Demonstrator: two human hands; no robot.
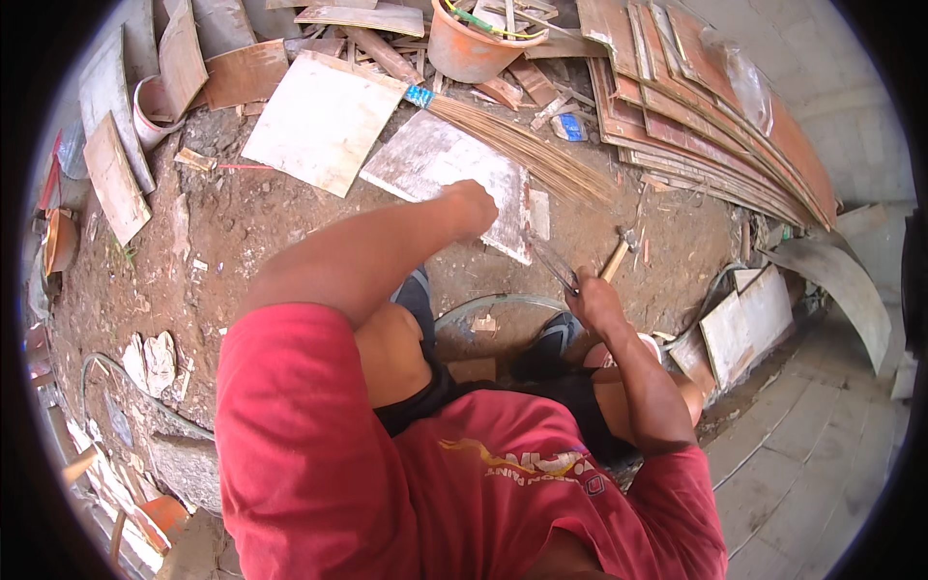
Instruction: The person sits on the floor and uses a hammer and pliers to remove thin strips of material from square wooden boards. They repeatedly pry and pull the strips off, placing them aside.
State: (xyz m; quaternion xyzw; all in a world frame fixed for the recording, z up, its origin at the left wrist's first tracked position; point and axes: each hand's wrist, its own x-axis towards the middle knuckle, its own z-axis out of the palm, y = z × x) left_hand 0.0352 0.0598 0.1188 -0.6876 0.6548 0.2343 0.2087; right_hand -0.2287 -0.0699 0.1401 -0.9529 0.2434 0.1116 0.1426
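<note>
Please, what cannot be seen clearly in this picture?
Head view:
Left hand: whether it pinches anything, hidden by the hand itself.
Metal tool: its held end, covered by the right hand.
Hammer: handle's end, behind the same hand.
Orange bucket: far rim, cut by the upper edge.

Both arms (362,253) reach forward, left hand (471,209) farther out, right hand (595,301) curled.

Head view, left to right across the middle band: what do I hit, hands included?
Orange container → left hand → long metal tool → right hand → hammer head → curved pale sheet
</note>
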